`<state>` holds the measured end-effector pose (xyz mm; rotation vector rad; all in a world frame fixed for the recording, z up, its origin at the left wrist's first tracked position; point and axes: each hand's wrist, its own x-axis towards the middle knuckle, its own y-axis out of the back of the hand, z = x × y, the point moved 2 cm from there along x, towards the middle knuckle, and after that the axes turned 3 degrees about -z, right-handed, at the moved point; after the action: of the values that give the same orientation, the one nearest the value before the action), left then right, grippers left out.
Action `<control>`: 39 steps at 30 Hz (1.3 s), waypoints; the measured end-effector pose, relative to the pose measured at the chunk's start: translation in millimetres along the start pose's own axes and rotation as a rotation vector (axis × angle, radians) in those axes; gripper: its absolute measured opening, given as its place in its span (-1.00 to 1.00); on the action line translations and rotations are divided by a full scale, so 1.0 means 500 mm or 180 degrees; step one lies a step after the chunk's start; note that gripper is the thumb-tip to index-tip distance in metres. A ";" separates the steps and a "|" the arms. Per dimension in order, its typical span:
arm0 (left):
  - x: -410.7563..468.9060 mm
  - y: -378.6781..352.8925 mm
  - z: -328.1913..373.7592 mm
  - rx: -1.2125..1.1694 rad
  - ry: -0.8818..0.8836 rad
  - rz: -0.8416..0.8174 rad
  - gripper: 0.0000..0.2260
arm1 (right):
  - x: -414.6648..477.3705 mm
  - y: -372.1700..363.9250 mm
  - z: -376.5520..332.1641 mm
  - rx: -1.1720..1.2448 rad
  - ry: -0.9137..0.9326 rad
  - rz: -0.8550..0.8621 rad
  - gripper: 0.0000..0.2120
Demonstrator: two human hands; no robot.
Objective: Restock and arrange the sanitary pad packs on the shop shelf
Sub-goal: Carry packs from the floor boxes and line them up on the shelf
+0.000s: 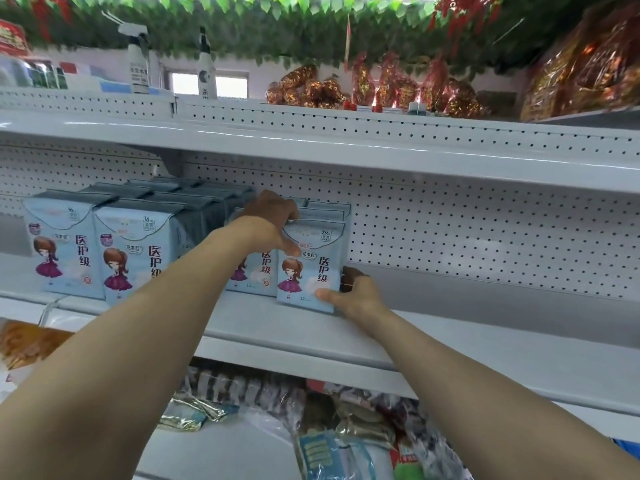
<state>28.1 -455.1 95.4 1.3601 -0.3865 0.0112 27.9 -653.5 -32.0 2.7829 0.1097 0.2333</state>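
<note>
Light-blue sanitary pad packs with a cartoon girl stand in rows on the white middle shelf [311,327]. Two larger rows [131,251] fill the left side. A smaller front pack [311,268] heads a short row in the middle, with another short row [258,271] just left of it. My left hand [273,220] grips the top of the front pack, thumb on its face and fingers over the top edge. My right hand [353,292] holds its lower right corner, thumb on the front and fingers behind the side.
To the right of the packs the middle shelf is bare, backed by white pegboard [485,230]. The top shelf carries spray bottles [138,64] and red-gold decorations [381,91]. Below lie mixed plastic-wrapped goods [339,427].
</note>
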 end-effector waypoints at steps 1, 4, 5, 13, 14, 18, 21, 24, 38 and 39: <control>0.002 -0.003 -0.001 -0.0028 0.0015 0.0019 -0.36 | 0.002 -0.001 0.001 -0.0002 0.0019 0.0040 -0.52; 0.009 -0.014 -0.009 -0.0093 0.0014 0.0078 -0.33 | 0.011 -0.004 0.008 0.0011 0.0067 0.0135 -0.50; 0.010 -0.017 -0.010 -0.0086 0.0016 0.0089 -0.32 | 0.014 -0.006 0.010 0.0001 0.0072 0.0155 -0.49; 0.028 -0.041 -0.023 0.0014 -0.0027 0.0101 -0.30 | 0.028 -0.005 0.013 -0.0388 0.0136 0.0334 -0.48; 0.030 -0.042 -0.025 0.0011 -0.0021 0.0106 -0.30 | 0.030 -0.007 0.012 -0.0394 0.0129 0.0347 -0.48; 0.033 -0.046 -0.026 0.0021 0.0015 0.0128 -0.29 | 0.032 -0.009 0.009 -0.0441 0.0062 0.0344 -0.51; 0.032 -0.046 -0.024 0.0059 0.0080 0.0119 -0.27 | 0.023 -0.004 0.004 -0.0604 0.0008 0.0325 -0.51; 0.022 -0.045 -0.014 0.0143 0.0172 0.0108 -0.22 | 0.010 0.009 -0.002 -0.0717 -0.0097 0.0333 -0.43; -0.117 -0.047 0.346 -0.0200 0.0006 0.0331 -0.29 | -0.225 0.347 -0.093 -0.2354 0.0248 0.0549 -0.21; -0.131 -0.051 0.384 -0.0289 -0.0080 0.0378 -0.27 | -0.255 0.383 -0.096 -0.2462 0.0284 0.0577 -0.21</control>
<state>-78.0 -629.5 83.2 1.2471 -0.4832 0.0742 -96.7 -830.3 59.8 2.0108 -0.1784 0.3554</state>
